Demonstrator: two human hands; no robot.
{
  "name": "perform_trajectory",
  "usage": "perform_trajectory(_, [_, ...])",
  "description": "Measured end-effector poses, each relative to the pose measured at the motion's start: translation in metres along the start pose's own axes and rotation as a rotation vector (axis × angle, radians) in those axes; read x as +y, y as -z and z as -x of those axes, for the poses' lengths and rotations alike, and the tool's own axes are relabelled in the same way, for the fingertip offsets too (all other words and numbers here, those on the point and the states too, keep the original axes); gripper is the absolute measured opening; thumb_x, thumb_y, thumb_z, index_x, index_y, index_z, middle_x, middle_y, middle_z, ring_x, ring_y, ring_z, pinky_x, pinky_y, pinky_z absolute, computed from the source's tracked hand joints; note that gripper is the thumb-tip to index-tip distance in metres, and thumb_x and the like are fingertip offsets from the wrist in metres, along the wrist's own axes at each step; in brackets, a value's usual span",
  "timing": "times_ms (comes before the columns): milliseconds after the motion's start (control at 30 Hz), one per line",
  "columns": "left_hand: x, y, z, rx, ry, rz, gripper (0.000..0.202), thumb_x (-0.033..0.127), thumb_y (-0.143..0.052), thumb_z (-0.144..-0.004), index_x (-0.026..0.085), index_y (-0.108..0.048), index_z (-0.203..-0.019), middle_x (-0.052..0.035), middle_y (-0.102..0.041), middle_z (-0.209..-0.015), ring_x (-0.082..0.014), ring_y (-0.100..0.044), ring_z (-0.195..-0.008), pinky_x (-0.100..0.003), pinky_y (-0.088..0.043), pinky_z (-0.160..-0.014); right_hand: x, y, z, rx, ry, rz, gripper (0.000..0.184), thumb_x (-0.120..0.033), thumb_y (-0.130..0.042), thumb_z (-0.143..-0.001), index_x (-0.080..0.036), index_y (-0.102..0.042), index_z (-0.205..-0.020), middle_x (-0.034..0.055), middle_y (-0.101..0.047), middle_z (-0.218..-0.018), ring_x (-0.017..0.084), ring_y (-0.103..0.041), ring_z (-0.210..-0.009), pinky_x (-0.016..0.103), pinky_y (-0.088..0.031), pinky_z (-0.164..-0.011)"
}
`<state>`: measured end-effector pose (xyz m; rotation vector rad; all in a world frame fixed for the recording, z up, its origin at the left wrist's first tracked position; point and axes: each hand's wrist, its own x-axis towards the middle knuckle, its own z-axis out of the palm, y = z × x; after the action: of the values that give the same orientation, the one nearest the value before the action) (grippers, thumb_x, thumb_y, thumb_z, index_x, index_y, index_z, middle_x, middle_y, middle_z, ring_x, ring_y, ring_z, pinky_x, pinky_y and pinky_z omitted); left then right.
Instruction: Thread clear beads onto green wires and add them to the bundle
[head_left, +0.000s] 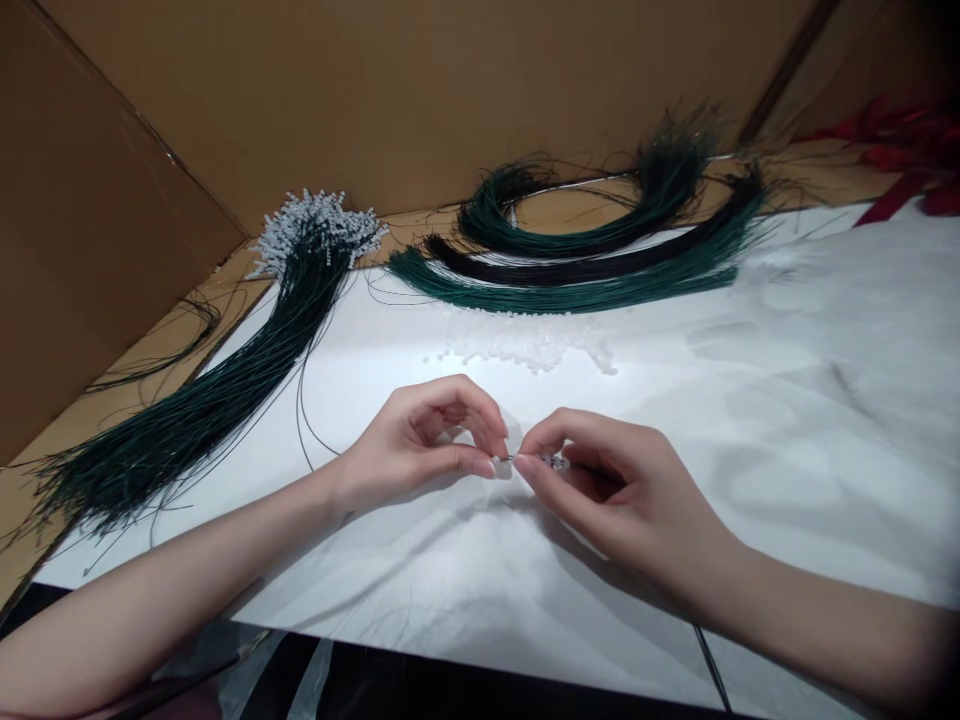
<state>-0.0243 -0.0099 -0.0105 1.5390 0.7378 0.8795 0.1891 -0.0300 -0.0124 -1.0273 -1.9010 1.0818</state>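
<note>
My left hand (420, 440) pinches a small white bead (499, 466) between thumb and forefinger. Facing it, my right hand (622, 475) has thumb and forefinger closed on a thin wire, whose tip (511, 457) meets the bead. Several clear or white beads (556, 462) show on the wire behind the right fingertips. Whether the held bead is around the wire or only touching it, I cannot tell. Below my right forearm a dark wire end (711, 668) sticks out. Just beyond both hands, loose white beads (525, 345) are spread on the white sheet (360, 590).
At left lies a long bundle of dark green wires (262, 375) with white beaded tips (319, 230). Curved bundles of green and black wires (585, 275) lie at the back before a cardboard wall (450, 90). Thin translucent sheeting (832, 330) and red ribbon (900, 185) are at right.
</note>
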Motion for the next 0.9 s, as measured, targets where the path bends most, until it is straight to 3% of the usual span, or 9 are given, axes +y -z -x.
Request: perform_trajectory(900, [-0.0055, -0.0044, 0.0048, 0.009, -0.079, -0.173, 0.024, 0.013, -0.079, -0.077, 0.017, -0.065, -0.097, -0.0033, -0.065, -0.083, -0.0137, -0.064, -0.078, -0.025, -0.053, -0.068, 0.0016, -0.0005, 0.0034, -0.013, 0.046, 0.088, 0.014, -0.015, -0.058, -0.088, -0.020, -0.061, -0.076, -0.0068, -0.037, -0.052, 0.008, -0.031, -0.046, 0.023, -0.025, -0.043])
